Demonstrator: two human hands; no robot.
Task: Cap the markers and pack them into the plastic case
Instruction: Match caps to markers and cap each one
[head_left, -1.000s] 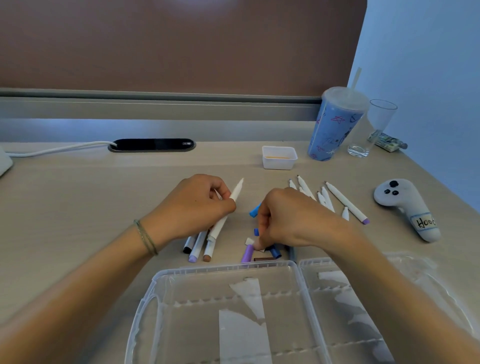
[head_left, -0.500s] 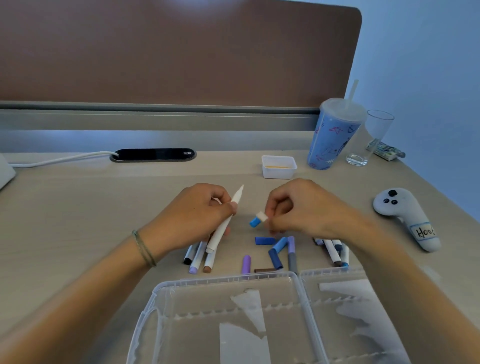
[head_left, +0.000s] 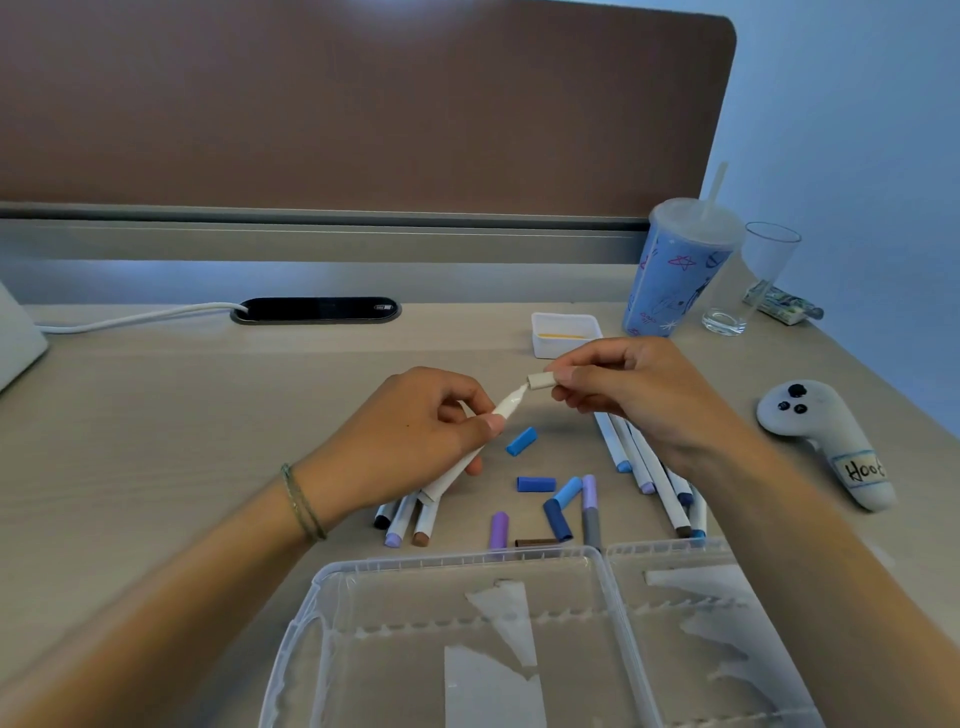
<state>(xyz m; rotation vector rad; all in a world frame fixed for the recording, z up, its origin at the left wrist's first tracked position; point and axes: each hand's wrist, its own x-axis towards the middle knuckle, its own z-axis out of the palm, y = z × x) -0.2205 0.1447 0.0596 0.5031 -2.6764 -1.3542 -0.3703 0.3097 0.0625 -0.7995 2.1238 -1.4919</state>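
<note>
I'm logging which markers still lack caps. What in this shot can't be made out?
- Head view: the markers by the right hand have their far ends hidden under it.
- The three markers near the left hand have their upper ends hidden behind it.
- The plastic case is cut off by the bottom edge.
- The label on the controller is only partly readable.

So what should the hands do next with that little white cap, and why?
Probably push the white cap onto the marker. The right hand holds the cap just off the bare tip, and the left hand aims the marker at it. The plastic case holds no markers yet.
</note>
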